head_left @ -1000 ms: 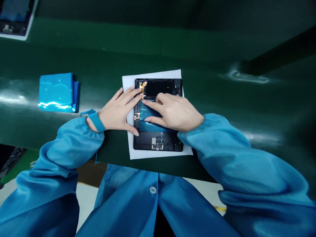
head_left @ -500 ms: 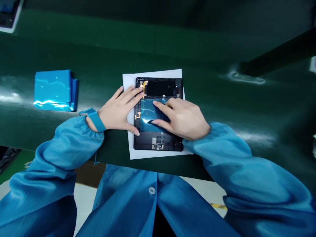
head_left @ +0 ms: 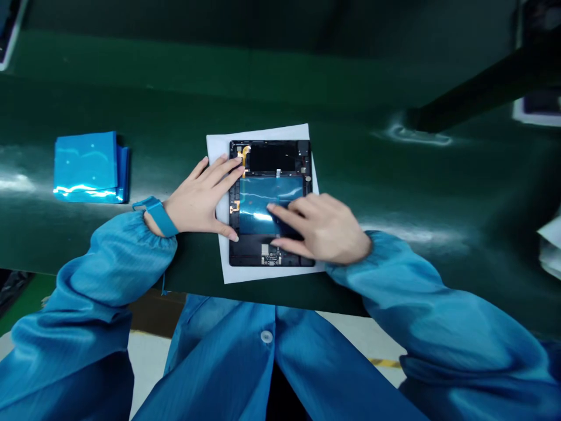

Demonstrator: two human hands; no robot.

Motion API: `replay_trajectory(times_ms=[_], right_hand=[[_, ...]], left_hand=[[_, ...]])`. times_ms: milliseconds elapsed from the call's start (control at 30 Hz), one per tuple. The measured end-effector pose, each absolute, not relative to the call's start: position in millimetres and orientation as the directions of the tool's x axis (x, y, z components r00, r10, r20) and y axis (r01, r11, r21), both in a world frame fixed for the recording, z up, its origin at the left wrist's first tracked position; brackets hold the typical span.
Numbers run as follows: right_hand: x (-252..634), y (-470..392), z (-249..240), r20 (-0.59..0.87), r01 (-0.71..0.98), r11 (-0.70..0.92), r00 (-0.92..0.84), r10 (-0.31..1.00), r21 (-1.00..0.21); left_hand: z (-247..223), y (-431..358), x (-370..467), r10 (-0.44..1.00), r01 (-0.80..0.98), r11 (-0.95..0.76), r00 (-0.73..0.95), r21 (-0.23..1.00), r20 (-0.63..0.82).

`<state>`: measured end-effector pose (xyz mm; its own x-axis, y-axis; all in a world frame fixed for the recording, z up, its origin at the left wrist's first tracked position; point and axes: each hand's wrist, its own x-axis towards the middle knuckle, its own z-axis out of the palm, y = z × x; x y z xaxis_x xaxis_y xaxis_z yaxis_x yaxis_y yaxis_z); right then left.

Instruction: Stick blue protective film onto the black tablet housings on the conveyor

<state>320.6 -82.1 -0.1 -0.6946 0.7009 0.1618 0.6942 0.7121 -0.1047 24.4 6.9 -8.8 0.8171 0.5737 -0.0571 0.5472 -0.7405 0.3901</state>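
Observation:
An opened tablet (head_left: 245, 248), its inner parts showing, lies on a white sheet (head_left: 232, 275) in front of me. A shiny blue film (head_left: 256, 196) covers its middle. My left hand (head_left: 197, 196) lies over the tablet's left edge, fingers spread, with the thumb lower on the frame. My right hand (head_left: 324, 228) is over the right side, index finger and thumb apart. Its index fingertip is at the blue film; whether it presses on it I cannot tell. The other right fingers are curled, with nothing seen in them.
A stack of blue film sheets (head_left: 85, 164) lies on the green table (head_left: 175, 111) to the left. A dark arm or post (head_left: 464, 102) meets the table at the right. White-edged objects show at the upper left corner and the right edge.
My right hand has moved down over the tablet, uncovering more of the blue film. The left hand keeps its place on the tablet edge. The whole view has shifted slightly.

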Motion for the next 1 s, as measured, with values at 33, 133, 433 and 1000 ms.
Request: replay_trajectory(times_ms=[33, 133, 433, 1000], right_hand=[[328.6, -75.0, -1.6, 0.147, 0.745, 0.660, -0.645, 0.750, -0.095], [345.1, -57.9, -6.6, 0.094, 0.832, 0.547, -0.540, 0.837, -0.091], [355.7, -85.5, -3.2, 0.176, 0.684, 0.727, -0.710, 0.682, -0.055], [350.3, -64.7, -23.9, 0.337, 0.721, 0.330, -0.141, 0.931, -0.610]], left_hand=[[-8.5, 7.0, 24.0, 0.574, 0.547, -0.740, 0.817, 0.392, -0.058], [-7.4, 7.7, 22.8, 0.578, 0.553, -0.737, 0.814, 0.390, -0.063], [-6.6, 10.0, 22.4, 0.593, 0.584, -0.721, 0.798, 0.373, -0.104], [23.2, 70.8, 110.3, 0.855, 0.854, -0.517, 0.519, 0.064, -0.019]])
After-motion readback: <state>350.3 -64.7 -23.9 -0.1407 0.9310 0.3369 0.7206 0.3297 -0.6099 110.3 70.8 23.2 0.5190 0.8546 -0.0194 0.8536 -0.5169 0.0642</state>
